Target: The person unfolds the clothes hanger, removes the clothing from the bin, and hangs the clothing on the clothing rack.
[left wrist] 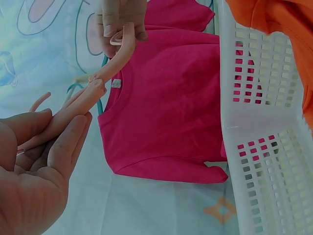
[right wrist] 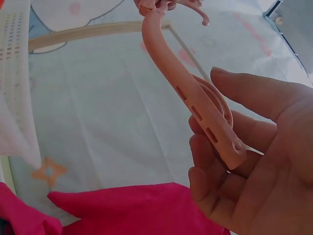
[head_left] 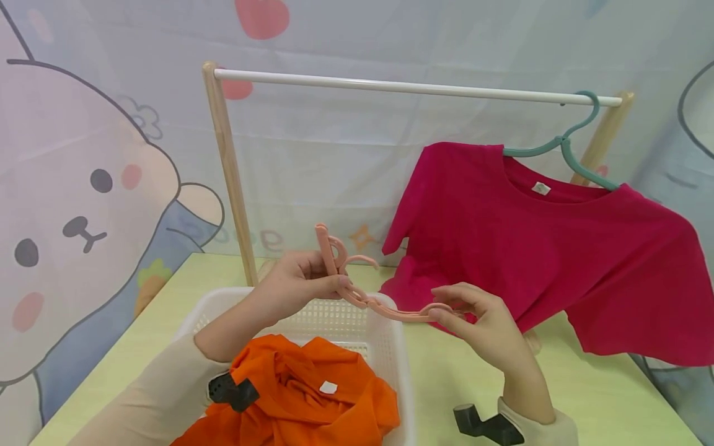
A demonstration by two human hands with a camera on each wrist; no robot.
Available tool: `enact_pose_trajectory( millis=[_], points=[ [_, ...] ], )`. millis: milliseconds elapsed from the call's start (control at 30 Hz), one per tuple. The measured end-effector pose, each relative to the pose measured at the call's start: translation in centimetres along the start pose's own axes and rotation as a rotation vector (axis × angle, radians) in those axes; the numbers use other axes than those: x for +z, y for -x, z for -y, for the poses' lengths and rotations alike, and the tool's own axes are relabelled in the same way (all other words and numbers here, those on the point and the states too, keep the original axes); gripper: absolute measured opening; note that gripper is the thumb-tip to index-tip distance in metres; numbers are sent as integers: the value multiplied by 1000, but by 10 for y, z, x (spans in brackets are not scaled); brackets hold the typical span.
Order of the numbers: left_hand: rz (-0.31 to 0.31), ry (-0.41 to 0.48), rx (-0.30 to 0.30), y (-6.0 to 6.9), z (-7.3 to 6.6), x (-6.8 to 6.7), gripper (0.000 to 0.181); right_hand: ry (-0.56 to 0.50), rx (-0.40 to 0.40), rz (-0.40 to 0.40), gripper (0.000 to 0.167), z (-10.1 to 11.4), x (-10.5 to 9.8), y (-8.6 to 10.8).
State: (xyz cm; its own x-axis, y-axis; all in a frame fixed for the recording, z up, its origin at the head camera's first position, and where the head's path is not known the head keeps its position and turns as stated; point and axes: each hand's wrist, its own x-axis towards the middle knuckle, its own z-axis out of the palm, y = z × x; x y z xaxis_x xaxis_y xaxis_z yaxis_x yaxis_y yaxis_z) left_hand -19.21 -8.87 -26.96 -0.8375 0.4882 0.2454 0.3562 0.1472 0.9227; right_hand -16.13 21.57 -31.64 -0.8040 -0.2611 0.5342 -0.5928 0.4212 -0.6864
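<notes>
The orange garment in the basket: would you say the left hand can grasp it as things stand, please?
Probably not yet: the left hand grips the pink hanger, though the orange garment lies exposed in the open-topped basket below.

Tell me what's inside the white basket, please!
Inside the white basket is a crumpled orange garment with a white tag. The basket's far wall shows too. Anything under the garment is covered, so I can't see it.
</notes>
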Motion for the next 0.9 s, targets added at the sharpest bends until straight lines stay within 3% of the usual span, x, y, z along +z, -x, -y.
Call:
enact_pose_trajectory(
  millis=[300, 533, 900],
  points=[
    [22, -1, 15, -1, -1, 2, 16, 11, -99, 21, 16, 0, 7, -2],
    [-6, -12, -3, -1, 0, 2, 17, -1, -158, -49, 15, -1, 10, -4],
    [-14, -11, -4, -3, 0, 1, 18, -34, -114, -167, 13, 1, 14, -6]
  ],
)
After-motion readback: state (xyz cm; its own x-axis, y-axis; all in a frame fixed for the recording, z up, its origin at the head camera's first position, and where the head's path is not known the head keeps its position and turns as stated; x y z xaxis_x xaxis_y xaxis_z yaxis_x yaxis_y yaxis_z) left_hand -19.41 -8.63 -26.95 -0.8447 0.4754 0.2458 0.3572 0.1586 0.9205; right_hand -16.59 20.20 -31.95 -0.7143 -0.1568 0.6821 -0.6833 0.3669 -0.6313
